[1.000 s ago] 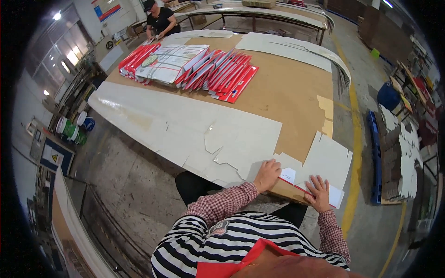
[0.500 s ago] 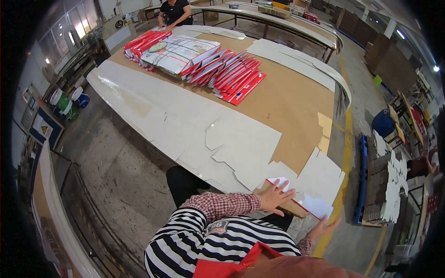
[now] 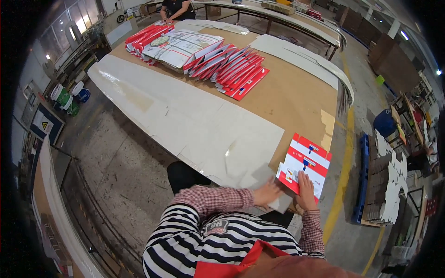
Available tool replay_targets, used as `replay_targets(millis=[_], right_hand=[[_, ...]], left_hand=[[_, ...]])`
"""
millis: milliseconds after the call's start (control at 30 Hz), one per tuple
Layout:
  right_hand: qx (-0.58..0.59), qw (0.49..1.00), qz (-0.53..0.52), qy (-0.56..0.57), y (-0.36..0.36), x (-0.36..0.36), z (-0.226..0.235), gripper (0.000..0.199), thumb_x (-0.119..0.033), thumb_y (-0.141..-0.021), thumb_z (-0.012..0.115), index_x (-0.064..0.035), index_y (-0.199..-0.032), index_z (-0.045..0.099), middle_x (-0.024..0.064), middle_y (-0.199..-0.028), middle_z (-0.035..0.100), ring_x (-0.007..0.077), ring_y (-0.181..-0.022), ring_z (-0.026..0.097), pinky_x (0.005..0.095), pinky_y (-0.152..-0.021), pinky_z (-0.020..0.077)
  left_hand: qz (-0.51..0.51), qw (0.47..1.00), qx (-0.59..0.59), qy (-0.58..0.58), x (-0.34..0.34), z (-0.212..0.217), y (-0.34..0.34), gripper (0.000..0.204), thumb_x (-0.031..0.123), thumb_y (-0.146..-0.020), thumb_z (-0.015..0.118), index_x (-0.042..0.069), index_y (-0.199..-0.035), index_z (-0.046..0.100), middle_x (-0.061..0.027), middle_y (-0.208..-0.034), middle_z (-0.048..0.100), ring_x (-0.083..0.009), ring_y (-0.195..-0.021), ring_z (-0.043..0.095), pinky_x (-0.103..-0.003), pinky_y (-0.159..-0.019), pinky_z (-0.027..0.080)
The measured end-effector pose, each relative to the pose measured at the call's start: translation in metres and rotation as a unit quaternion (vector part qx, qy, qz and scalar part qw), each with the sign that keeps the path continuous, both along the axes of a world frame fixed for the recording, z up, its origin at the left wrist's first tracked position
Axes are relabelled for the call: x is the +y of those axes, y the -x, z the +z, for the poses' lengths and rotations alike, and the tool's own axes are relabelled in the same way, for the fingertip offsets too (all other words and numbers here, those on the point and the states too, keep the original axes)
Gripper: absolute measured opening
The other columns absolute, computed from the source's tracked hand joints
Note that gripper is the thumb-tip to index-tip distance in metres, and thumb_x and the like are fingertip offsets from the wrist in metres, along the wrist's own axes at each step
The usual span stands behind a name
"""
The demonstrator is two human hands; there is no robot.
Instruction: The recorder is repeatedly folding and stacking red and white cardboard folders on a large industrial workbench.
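Observation:
A flat red and white printed carton (image 3: 319, 172) lies at the near right corner of the table, its printed face up. My right hand (image 3: 304, 193) rests on the carton's near part, fingers stretched out along it. Just left of the carton, my left hand (image 3: 267, 193) is smeared by motion, so its fingers are unclear. Beside that hand a pale cardboard flap (image 3: 281, 203) shows blurred at the table edge.
Pale cardboard sheets (image 3: 194, 116) cover the table's near side. A fanned heap of red and white folded cartons (image 3: 241, 76) lies farther back. Another person (image 3: 177, 10) stands at the far end. Stacked cardboard blanks (image 3: 387, 190) sit by a blue pallet (image 3: 361, 185) at right.
The carton now lies printed side up instead of white side up. My right hand has moved from beyond the table corner onto it. My left hand has shifted slightly left, off it.

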State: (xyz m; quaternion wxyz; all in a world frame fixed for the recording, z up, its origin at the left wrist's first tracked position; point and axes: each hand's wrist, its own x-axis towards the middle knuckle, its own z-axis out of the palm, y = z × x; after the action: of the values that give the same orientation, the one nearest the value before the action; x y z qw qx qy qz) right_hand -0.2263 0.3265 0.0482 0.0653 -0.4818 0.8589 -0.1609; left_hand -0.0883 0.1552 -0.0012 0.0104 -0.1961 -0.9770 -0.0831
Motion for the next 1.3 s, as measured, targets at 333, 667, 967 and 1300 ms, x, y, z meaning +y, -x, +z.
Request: replay_targets(millis=[333, 667, 967, 1300], right_hand=[[-0.072, 0.935, -0.102, 0.331, -0.014, 0.025, 0.0, 0.07, -0.013, -0.083, 0.055, -0.0058, -0.144, 0.023, 0.0181, -0.152, 0.012, 0.0326, -0.141, 0.01, 0.043, -0.113, 0.007], [0.109, 0.985, -0.025, 0.13, -0.022, 0.005, -0.028, 0.042, -0.032, -0.077, 0.068, -0.0046, -0.107, 0.057, 0.0157, -0.11, 0.052, 0.0349, -0.103, 0.047, 0.0469, -0.09, 0.0348], [-0.059, 0.969, 0.207, 0.125, -0.018, -0.1, -0.016, 0.058, -0.032, -0.073, 0.073, -0.0103, -0.124, 0.055, 0.0185, -0.122, 0.048, 0.0332, -0.106, 0.051, 0.0394, -0.089, 0.0447], [-0.089, 0.965, 0.233, 0.079, -0.018, -0.098, -0.023, 0.046, -0.035, -0.078, 0.068, -0.0149, -0.119, 0.063, 0.0115, -0.129, 0.049, 0.028, -0.098, 0.05, 0.0375, -0.089, 0.0444]], left_hand=[[-0.01, 0.949, -0.274, -0.153, -0.087, 0.042, 0.081, 0.041, 0.033, -0.066, 0.077, 0.002, -0.092, 0.068, -0.0164, -0.083, 0.067, -0.0262, -0.083, 0.064, -0.037, -0.072, 0.05], [0.272, 0.826, -0.309, -0.386, -0.167, 0.021, 0.01, 0.034, 0.026, -0.066, 0.078, 0.003, -0.084, 0.06, -0.0117, -0.079, 0.065, -0.0248, -0.067, 0.062, -0.035, -0.061, 0.05], [0.169, 0.98, 0.094, 0.036, -0.097, 0.007, -0.045, 0.054, 0.04, -0.08, 0.061, 0.006, -0.12, 0.049, -0.0089, -0.121, 0.052, -0.0241, -0.113, 0.049, -0.038, -0.09, 0.042], [0.115, 0.986, -0.124, 0.017, -0.183, 0.009, -0.072, 0.058, 0.032, -0.08, 0.064, 0.009, -0.129, 0.044, -0.0115, -0.118, 0.053, -0.0249, -0.112, 0.048, -0.045, -0.103, 0.031]])
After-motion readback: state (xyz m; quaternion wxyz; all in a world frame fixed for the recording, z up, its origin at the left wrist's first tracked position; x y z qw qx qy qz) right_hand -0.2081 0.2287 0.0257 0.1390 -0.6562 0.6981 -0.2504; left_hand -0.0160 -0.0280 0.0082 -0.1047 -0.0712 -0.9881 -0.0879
